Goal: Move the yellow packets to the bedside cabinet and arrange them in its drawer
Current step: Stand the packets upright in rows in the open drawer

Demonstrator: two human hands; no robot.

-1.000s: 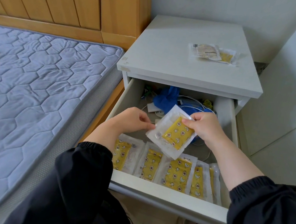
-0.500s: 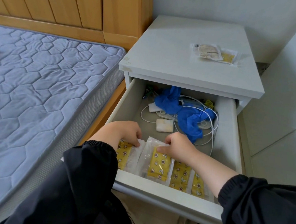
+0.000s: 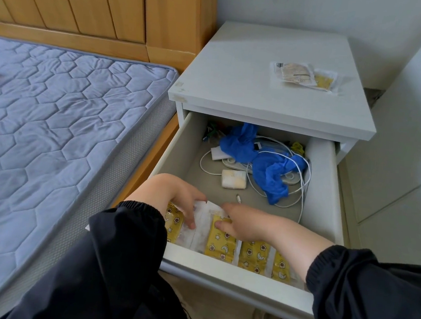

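A matte white bedside cabinet stands beside a wooden headboard and a quilted grey mattress. Glossy yellow packets lie in a row along the front of its open drawer. The left hand and right hand pinch a clear-edged packet between their fingers.

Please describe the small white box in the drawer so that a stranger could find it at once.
Find the white cabinet next to the bed; its drawer is pulled open. On the drawer floor, behind the row of yellow packets, lies the white box. Unlike the crumpled blue gloves at its right, it is a flat rounded block with a yellowish stain.
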